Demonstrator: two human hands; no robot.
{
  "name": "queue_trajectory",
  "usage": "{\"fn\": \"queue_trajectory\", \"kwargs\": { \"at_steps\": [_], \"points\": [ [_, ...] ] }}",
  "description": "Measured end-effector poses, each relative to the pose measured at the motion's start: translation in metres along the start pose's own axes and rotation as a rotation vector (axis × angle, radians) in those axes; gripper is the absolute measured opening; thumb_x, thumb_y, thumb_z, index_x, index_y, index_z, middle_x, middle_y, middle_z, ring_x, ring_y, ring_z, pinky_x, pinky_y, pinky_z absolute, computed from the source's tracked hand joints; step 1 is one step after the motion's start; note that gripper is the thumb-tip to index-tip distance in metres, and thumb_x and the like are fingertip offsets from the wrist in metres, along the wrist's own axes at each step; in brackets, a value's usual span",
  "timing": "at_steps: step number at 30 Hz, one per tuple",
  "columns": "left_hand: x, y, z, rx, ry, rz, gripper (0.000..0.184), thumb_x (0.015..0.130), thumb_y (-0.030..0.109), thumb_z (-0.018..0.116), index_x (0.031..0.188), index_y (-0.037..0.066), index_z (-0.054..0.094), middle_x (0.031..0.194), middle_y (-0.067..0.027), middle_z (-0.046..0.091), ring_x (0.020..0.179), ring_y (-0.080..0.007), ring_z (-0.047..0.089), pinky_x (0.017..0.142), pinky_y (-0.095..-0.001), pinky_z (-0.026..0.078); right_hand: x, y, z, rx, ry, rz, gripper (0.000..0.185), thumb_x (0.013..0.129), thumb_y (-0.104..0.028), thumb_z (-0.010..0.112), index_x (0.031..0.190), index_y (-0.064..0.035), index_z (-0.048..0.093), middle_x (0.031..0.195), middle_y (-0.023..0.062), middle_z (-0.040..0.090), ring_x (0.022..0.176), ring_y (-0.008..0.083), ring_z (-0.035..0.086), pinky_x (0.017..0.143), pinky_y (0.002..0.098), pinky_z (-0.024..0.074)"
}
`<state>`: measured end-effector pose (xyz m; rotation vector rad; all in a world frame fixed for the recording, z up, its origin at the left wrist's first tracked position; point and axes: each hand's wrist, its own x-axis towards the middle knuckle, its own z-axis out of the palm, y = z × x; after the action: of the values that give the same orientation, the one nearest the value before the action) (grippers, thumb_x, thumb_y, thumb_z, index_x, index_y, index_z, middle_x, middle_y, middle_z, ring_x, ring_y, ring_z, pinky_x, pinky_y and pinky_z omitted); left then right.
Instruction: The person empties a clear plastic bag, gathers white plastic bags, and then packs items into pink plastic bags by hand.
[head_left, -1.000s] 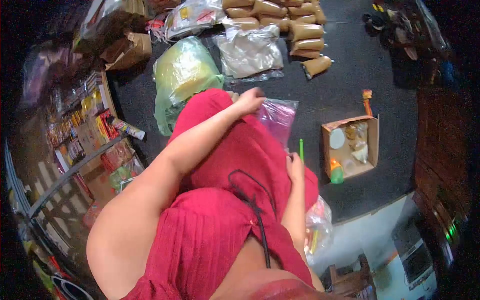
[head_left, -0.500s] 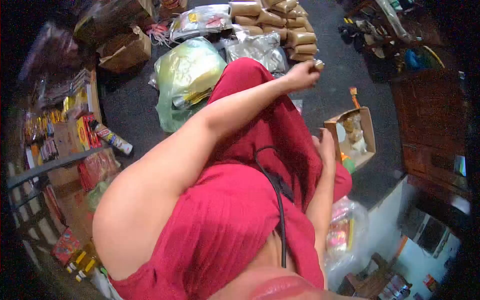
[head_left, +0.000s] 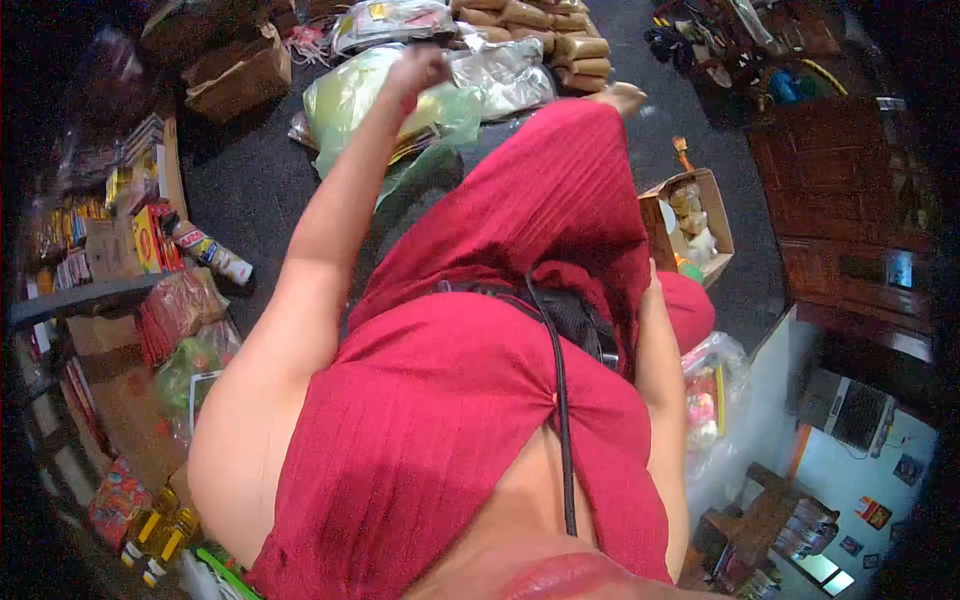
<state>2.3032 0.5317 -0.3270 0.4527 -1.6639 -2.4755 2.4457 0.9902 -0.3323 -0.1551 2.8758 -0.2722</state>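
My left hand (head_left: 420, 72) is stretched forward over a pale green plastic bag (head_left: 345, 100). Motion blur smears its fingers, so I cannot tell whether they hold anything. Beside that bag lies a clear plastic bag (head_left: 505, 80). My right hand (head_left: 652, 285) is down by my bent leg, against the red cloth (head_left: 560, 190), its fingers mostly hidden. Close to it stands an open cardboard box (head_left: 728, 225) with light-brown packets (head_left: 690, 208) inside. My bare foot (head_left: 622, 97) shows beyond my knee.
Brown wrapped rolls (head_left: 580, 50) are stacked ahead on the dark floor (head_left: 250, 190). At the left are a spray can (head_left: 212, 250), shelves of packets and an open carton (head_left: 240, 85). A wooden cabinet (head_left: 820, 190) stands at the right. A black cable (head_left: 562, 430) hangs down my front.
My left hand has swung from beside my foot to the left, over the green bag. My right hand has slipped lower behind the cloth at my knee. The view has shifted slightly.
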Motion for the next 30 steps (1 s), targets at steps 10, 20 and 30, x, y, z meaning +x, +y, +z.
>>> {"fn": "queue_trajectory", "kwargs": {
  "at_steps": [10, 20, 30],
  "points": [
    [0.003, -0.247, 0.062, 0.457, -0.392, -0.607, 0.023, 0.074, 0.023, 0.058, 0.061, 0.005, 0.056, 0.054, -0.0021, 0.046, 0.046, -0.0146, 0.043, 0.04, -0.034, 0.03, -0.016, 0.102, 0.051, 0.387, 0.119, 0.18, 0.027, 0.084, -0.024, 0.052, 0.102, -0.0033, 0.056, 0.095, 0.0191, 0.059, 0.091, 0.0325, 0.057, 0.079, 0.0367, 0.0439],
    [0.004, -0.395, 0.076, 1.041, -0.265, -0.785, 0.072, 0.065, 0.053, 0.064, 0.1, -0.01, 0.058, 0.11, -0.0257, 0.056, 0.108, -0.0339, 0.052, 0.09, -0.0369, 0.042, -0.044, 0.077, 0.053, 0.623, 0.152, 0.622, 0.02, 0.083, -0.013, 0.055, 0.097, 0.0017, 0.058, 0.091, 0.0181, 0.062, 0.086, 0.0249, 0.06, 0.076, 0.0318, 0.0456],
    [0.012, -0.331, 0.081, 1.001, -0.328, -0.382, 0.03, 0.075, 0.029, 0.052, 0.087, 0.006, 0.067, 0.087, -0.0182, 0.064, 0.084, -0.033, 0.062, 0.075, -0.0387, 0.046, -0.033, 0.079, 0.045, 0.666, 0.318, 0.506, 0.019, 0.084, -0.012, 0.053, 0.097, 0.001, 0.058, 0.085, 0.0147, 0.063, 0.08, 0.0212, 0.06, 0.074, 0.0298, 0.0456]
  ]
}}
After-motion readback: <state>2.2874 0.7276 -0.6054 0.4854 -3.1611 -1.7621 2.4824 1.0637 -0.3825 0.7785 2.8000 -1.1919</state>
